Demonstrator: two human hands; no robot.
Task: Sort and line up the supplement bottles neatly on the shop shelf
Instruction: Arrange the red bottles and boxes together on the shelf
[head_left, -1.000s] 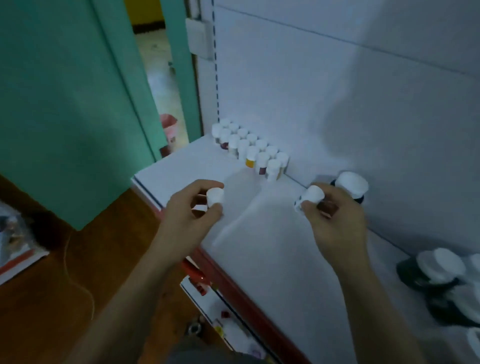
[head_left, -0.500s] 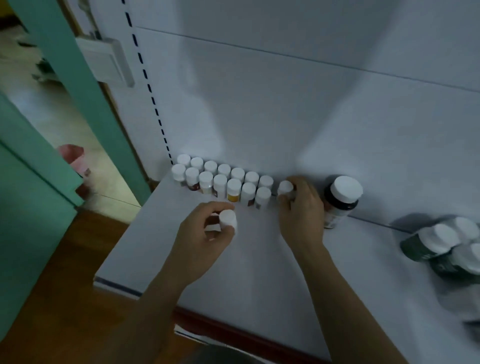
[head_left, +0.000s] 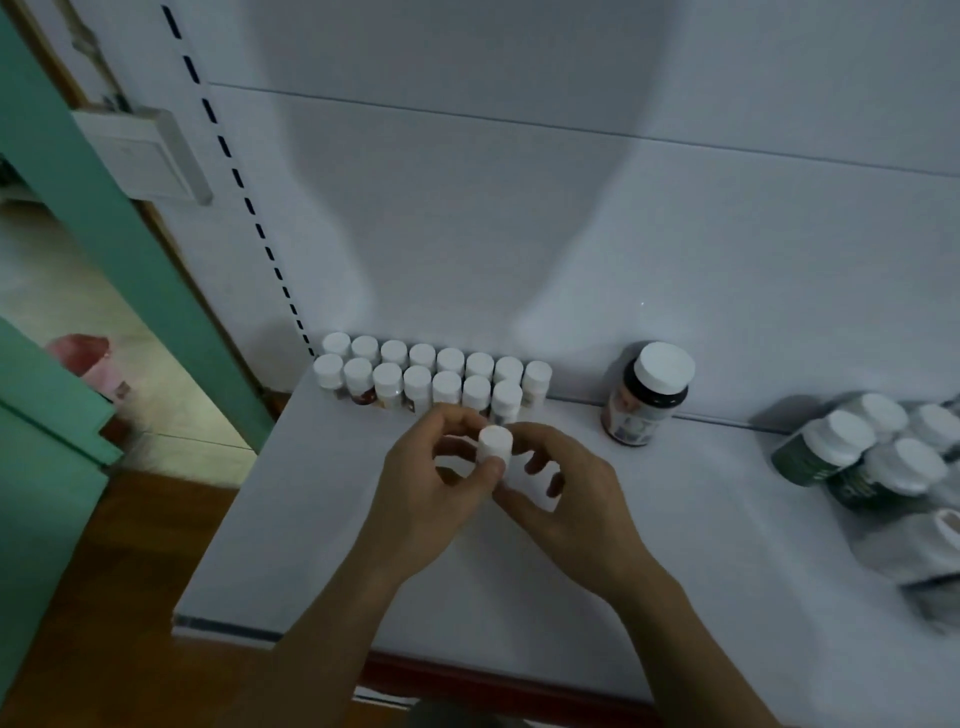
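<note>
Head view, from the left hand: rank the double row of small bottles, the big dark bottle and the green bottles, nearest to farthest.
1. Double row of small bottles: just beyond the left hand, at the back.
2. Big dark bottle: standing alone, further to the right.
3. Green bottles: clustered at the far right.

Two rows of small bottles (head_left: 431, 375) stand behind the left hand (head_left: 428, 501). Beyond the right hand (head_left: 574, 512) stands a larger bottle (head_left: 647, 402), a bottle cluster (head_left: 862, 457) farther right
</note>
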